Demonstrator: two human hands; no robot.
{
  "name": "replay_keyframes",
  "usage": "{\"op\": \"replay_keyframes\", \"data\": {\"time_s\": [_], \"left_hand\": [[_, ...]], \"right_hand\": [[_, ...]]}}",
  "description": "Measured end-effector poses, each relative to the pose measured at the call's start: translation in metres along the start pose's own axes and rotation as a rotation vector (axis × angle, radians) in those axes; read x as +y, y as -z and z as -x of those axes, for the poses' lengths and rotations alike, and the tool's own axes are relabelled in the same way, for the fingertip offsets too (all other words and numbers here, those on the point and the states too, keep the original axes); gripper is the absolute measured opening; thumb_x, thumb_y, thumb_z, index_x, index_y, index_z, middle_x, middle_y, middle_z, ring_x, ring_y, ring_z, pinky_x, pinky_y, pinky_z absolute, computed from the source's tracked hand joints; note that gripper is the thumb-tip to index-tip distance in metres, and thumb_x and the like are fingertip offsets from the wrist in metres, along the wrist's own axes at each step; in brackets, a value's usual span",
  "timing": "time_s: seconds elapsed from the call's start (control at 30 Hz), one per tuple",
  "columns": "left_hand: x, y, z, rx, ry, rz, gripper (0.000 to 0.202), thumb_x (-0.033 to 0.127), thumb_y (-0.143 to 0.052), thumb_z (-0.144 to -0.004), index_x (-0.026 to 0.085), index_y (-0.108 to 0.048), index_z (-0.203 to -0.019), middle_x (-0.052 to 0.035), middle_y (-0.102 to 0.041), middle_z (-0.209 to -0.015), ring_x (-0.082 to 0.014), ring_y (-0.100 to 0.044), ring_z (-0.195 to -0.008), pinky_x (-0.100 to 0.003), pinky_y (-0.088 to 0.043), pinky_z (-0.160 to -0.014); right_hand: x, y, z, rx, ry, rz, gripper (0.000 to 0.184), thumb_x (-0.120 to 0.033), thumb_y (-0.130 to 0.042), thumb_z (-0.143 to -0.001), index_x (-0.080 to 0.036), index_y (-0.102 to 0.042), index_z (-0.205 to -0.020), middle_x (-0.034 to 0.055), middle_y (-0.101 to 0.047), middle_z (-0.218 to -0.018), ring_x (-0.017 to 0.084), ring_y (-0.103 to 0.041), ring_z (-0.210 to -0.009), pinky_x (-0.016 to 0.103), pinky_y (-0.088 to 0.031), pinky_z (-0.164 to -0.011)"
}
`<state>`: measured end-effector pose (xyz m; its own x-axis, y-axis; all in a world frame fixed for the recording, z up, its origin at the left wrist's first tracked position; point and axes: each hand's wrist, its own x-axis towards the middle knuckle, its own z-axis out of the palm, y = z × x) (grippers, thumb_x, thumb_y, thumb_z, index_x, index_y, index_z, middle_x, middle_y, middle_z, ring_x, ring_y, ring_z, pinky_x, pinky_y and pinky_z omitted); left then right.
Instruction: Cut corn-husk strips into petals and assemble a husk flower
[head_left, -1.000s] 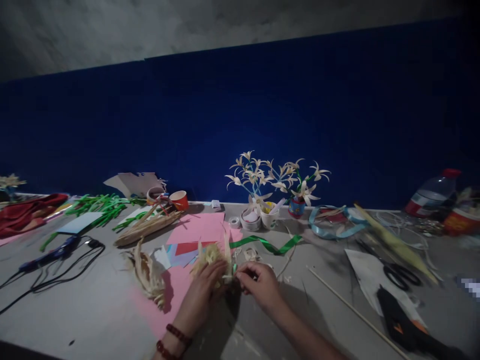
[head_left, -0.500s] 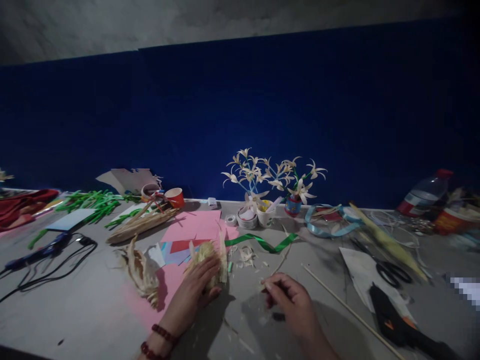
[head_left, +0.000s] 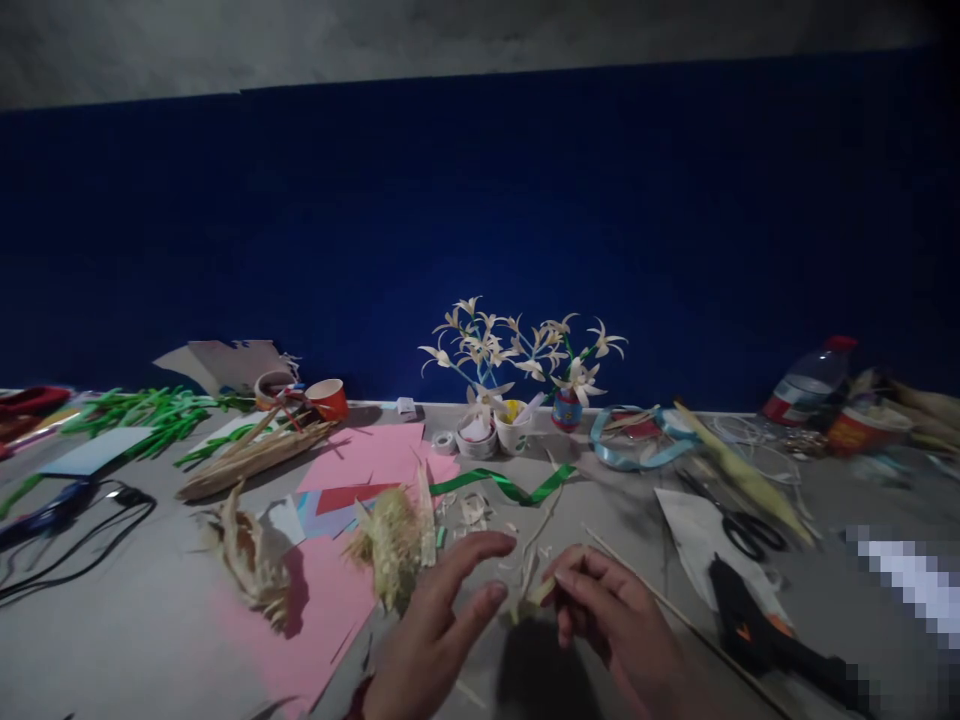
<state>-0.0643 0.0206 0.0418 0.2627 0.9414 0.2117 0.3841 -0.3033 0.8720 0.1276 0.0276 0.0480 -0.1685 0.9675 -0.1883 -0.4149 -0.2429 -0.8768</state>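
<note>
My right hand [head_left: 611,615] pinches a small pale husk strip [head_left: 541,592] between thumb and fingertips, just above the grey table. My left hand [head_left: 446,620] holds nothing; its thumb and fingers are apart, pointing toward the strip. Beyond my left hand lies a yellowish bundle of husk fibre [head_left: 394,545], partly on pink paper [head_left: 322,590]. A curled dry corn husk [head_left: 247,560] rests to its left. Thin pale scraps [head_left: 474,510] are scattered beyond both hands.
Husk flowers [head_left: 484,350] stand in small cups at the back, behind a green ribbon [head_left: 517,490]. On the right lie a thin stick [head_left: 675,610], black scissors [head_left: 750,535] and a glue gun [head_left: 750,620]. Green pipe cleaners [head_left: 150,415] and a black cable [head_left: 97,555] occupy the left.
My left hand has lifted off the fibre bundle and moved right, toward my right hand. My right hand still pinches the strip, which now shows more plainly. The view has shifted slightly right.
</note>
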Motion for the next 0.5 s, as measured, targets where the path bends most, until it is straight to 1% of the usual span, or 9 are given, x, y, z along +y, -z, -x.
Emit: {"op": "replay_keyframes", "data": {"time_s": [0.03,0.07,0.1,0.17,0.2,0.27,0.33,0.43,0.5], "left_hand": [[0.003,-0.004,-0.002,-0.053,0.023,0.064,0.029,0.041,-0.055,-0.090,0.025,-0.066,-0.111,-0.0076,-0.069,-0.117,-0.0238,-0.060,-0.111,-0.033,-0.044,-0.098],[0.005,-0.009,-0.003,-0.114,0.058,0.144,0.027,0.043,-0.056,-0.089,0.022,-0.069,-0.100,-0.0076,-0.073,-0.101,-0.0225,-0.064,-0.098,-0.031,-0.047,-0.089],[0.007,-0.012,-0.003,-0.168,0.110,0.238,0.030,0.047,-0.058,-0.087,0.020,-0.069,-0.088,-0.0063,-0.073,-0.084,-0.0203,-0.065,-0.082,-0.029,-0.049,-0.078],[0.010,-0.020,-0.003,-0.220,0.235,0.431,0.039,0.056,-0.062,-0.080,0.017,-0.062,-0.072,-0.0012,-0.063,-0.059,-0.0148,-0.057,-0.058,-0.025,-0.045,-0.060],[0.010,-0.024,-0.003,-0.216,0.291,0.505,0.043,0.060,-0.063,-0.077,0.017,-0.059,-0.070,0.0007,-0.058,-0.054,-0.0127,-0.052,-0.052,-0.024,-0.042,-0.055],[0.011,-0.029,-0.002,-0.178,0.356,0.563,0.047,0.063,-0.067,-0.072,0.017,-0.057,-0.071,0.0021,-0.056,-0.054,-0.0105,-0.046,-0.050,-0.022,-0.036,-0.051],[0.010,-0.031,0.000,-0.150,0.373,0.548,0.048,0.063,-0.068,-0.071,0.016,-0.056,-0.072,0.0017,-0.056,-0.056,-0.0098,-0.045,-0.051,-0.022,-0.034,-0.051],[0.011,-0.028,0.004,-0.086,0.382,0.557,0.046,0.061,-0.069,-0.072,0.017,-0.058,-0.076,0.0009,-0.059,-0.060,-0.0098,-0.046,-0.053,-0.021,-0.035,-0.052],[0.012,-0.025,0.008,-0.026,0.380,0.564,0.043,0.058,-0.070,-0.073,0.017,-0.059,-0.076,0.0007,-0.060,-0.062,-0.0103,-0.047,-0.055,-0.021,-0.037,-0.054]], "right_hand": [[-0.001,0.003,0.001,0.019,0.010,-0.004,0.031,-0.043,-0.084,-0.063,-0.016,-0.071,-0.066,-0.0017,-0.062,-0.060,0.009,-0.052,-0.048,0.021,-0.045,-0.047],[-0.003,0.006,0.002,0.039,0.021,-0.008,0.030,-0.043,-0.084,-0.063,-0.016,-0.071,-0.067,-0.0020,-0.061,-0.060,0.009,-0.052,-0.049,0.021,-0.045,-0.047],[-0.004,0.010,0.002,0.059,0.034,-0.010,0.029,-0.042,-0.084,-0.063,-0.016,-0.071,-0.067,-0.0022,-0.061,-0.060,0.009,-0.052,-0.049,0.020,-0.045,-0.048],[-0.006,0.017,0.004,0.098,0.065,-0.014,0.026,-0.041,-0.084,-0.064,-0.018,-0.072,-0.069,-0.0025,-0.061,-0.062,0.009,-0.052,-0.050,0.020,-0.044,-0.049],[-0.007,0.021,0.005,0.116,0.080,-0.016,0.026,-0.041,-0.084,-0.065,-0.018,-0.072,-0.069,-0.0024,-0.062,-0.062,0.009,-0.052,-0.050,0.019,-0.043,-0.049],[-0.009,0.027,0.008,0.140,0.114,-0.005,0.025,-0.041,-0.083,-0.066,-0.019,-0.073,-0.070,-0.0021,-0.062,-0.063,0.009,-0.051,-0.050,0.020,-0.042,-0.050],[-0.010,0.031,0.013,0.159,0.154,0.020,0.025,-0.042,-0.082,-0.067,-0.019,-0.073,-0.069,-0.0016,-0.062,-0.065,0.009,-0.051,-0.051,0.020,-0.042,-0.050],[-0.007,0.036,0.025,0.177,0.198,0.075,0.023,-0.043,-0.079,-0.071,-0.021,-0.073,-0.068,-0.0002,-0.063,-0.069,0.010,-0.053,-0.052,0.022,-0.043,-0.053],[-0.001,0.043,0.036,0.149,0.186,0.109,0.025,-0.045,-0.078,-0.072,-0.022,-0.072,-0.065,0.0012,-0.064,-0.066,0.012,-0.054,-0.052,0.025,-0.044,-0.054]]}}
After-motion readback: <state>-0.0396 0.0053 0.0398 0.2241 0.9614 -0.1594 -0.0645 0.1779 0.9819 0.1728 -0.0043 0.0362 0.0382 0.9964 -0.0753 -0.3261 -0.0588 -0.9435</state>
